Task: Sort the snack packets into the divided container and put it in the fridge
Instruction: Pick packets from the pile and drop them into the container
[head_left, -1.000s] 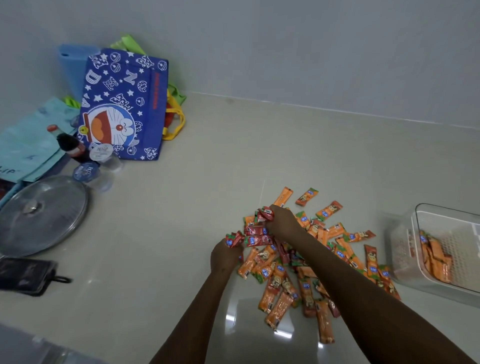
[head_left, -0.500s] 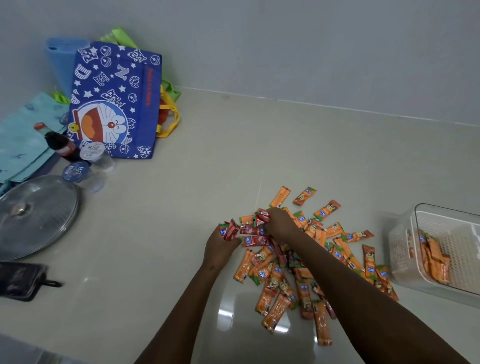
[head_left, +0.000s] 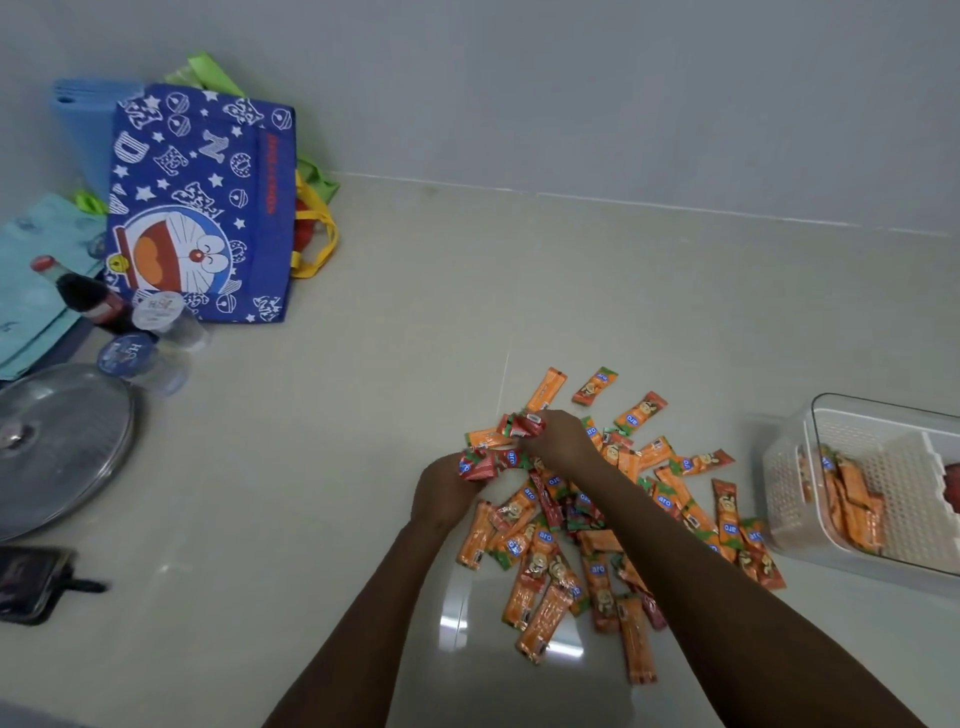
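We cannot see the whole divided container (head_left: 883, 467): the frame's right edge cuts it off, so only 1 full compartment and a sliver of a 2nd show. The near compartment holds a stack of orange packets (head_left: 852, 506) too overlapped to count, and a red patch past the divider is all we get of the next one. On the pale floor (head_left: 363, 467) just left of the container lies the loose pile of snack packets (head_left: 597, 530), mostly orange with some red ones buried in it; our 2 forearms cross over the pile and hide its middle, so an exact count escapes us.

The left hand (head_left: 441, 491) grips a bunch of red packets (head_left: 480, 464) (perhaps 3 or 4, hard to separate) at the pile's left edge. The right hand (head_left: 558, 441) pinches more red packets (head_left: 524, 425) at the pile's far side; its fingertips are hidden behind its own knuckles.

Far left, well apart from the pile, we make out 1 blue cartoon bag (head_left: 200, 208) against the wall, 1 dark bottle (head_left: 85, 296), 2 sealed cups (head_left: 156, 332), 1 round metal lid (head_left: 57, 447) cut by the left edge, and 1 dark phone (head_left: 31, 582), also cropped.
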